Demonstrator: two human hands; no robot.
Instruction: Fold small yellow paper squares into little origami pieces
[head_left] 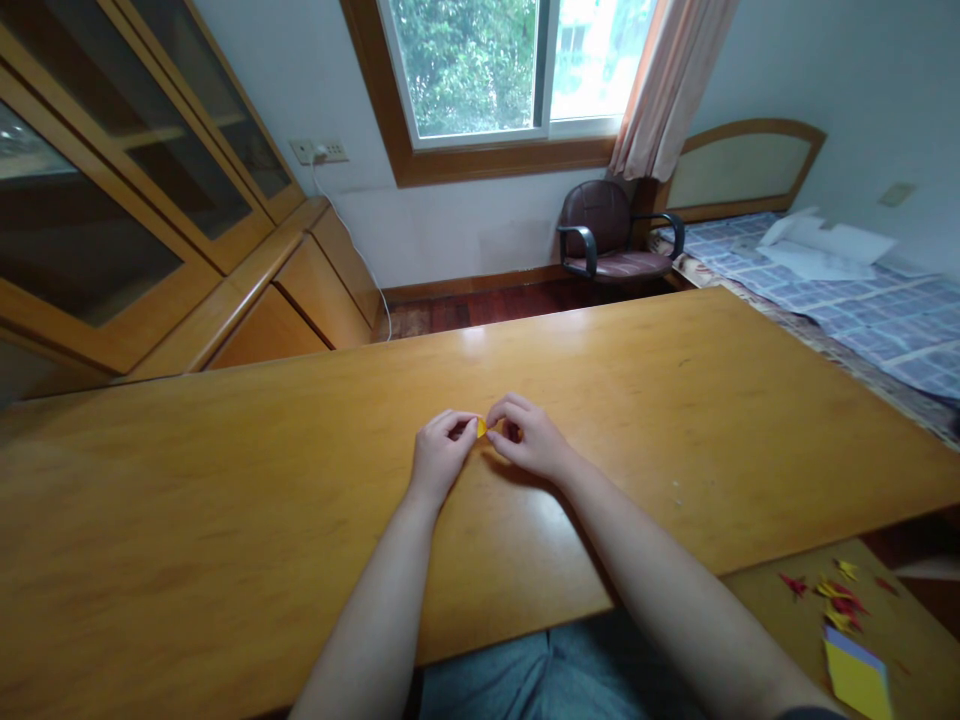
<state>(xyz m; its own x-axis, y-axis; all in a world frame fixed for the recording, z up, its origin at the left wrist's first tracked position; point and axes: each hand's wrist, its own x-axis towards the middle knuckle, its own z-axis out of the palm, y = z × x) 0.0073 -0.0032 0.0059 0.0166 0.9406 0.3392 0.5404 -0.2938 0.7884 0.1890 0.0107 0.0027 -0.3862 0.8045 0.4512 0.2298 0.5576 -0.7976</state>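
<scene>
Small yellow piece [481, 428]: over the middle of the desk [225, 480], pinched in my left hand [441, 455]. My right hand [531, 438]: at its opposite edge; whether gripping, I cannot tell. Red and yellow folded shapes [847, 603]: beyond the desk's near right edge.

1 head-worn view, from above and behind the hands [441, 455], facing forward-down over table [615, 400], toward window [472, 70]

Maroon chair [598, 218] beside a bed [847, 300]
</scene>
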